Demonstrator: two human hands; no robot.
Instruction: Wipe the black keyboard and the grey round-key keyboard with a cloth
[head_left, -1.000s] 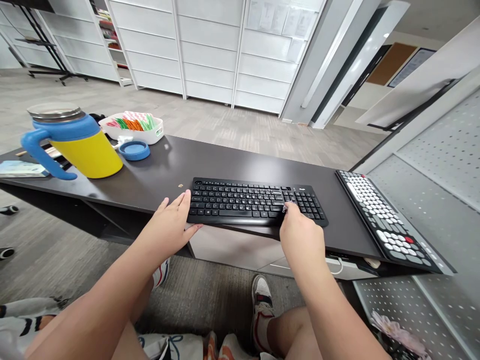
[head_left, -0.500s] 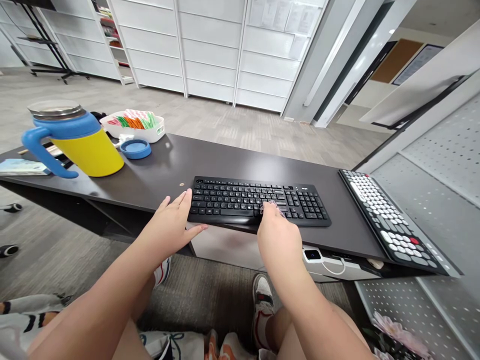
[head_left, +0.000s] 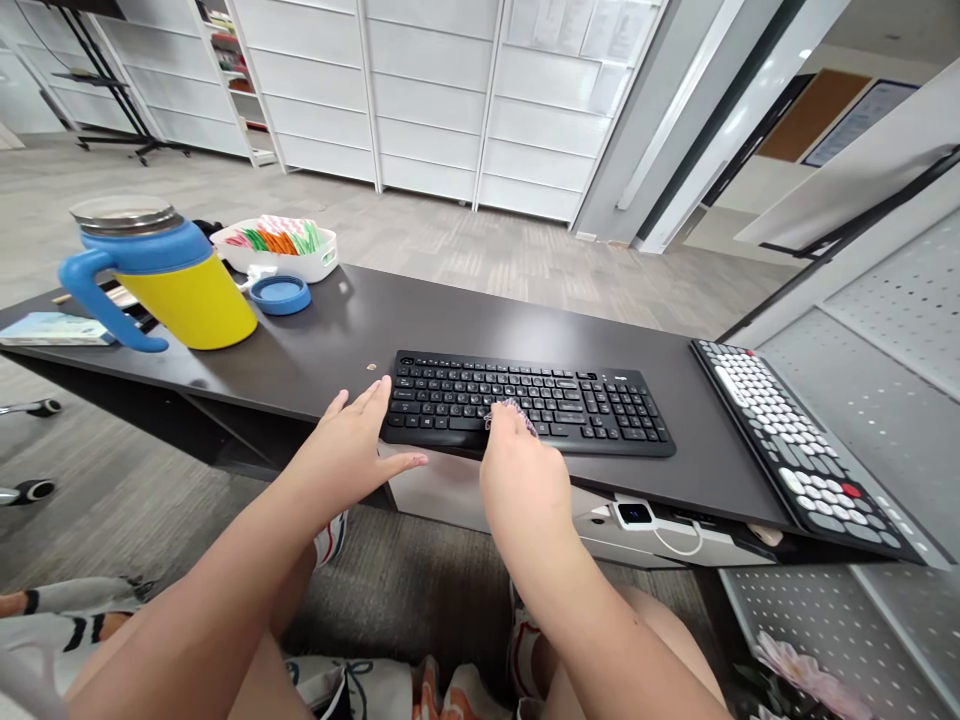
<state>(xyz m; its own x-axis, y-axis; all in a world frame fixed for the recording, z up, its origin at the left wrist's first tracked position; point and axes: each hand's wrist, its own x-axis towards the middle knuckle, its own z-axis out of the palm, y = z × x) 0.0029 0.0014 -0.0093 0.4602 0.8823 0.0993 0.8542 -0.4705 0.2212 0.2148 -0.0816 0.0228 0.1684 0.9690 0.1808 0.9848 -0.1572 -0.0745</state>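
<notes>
A black keyboard (head_left: 607,410) lies near the front edge of the dark desk (head_left: 420,300). My left hand (head_left: 352,440) rests against its left end, fingers stretched out and thumb spread along the front edge. Over the lower middle keys, my right hand (head_left: 525,475) is closed on a small, crumpled patterned cloth (head_left: 523,411). Only a bit of the cloth shows past the fingers, and it touches the keys.
A blue and yellow mug (head_left: 195,300) stands on the left beside a blue lid (head_left: 280,294) and a white basket (head_left: 322,258) of colourful packets. To the right lies a second keyboard (head_left: 795,430) with white and grey keys. A smartwatch (head_left: 634,513) sits below the desk's front edge.
My right hand has slid left across the keys with the cloth. My left hand stays at the keyboard's left end. The view has shifted slightly.
</notes>
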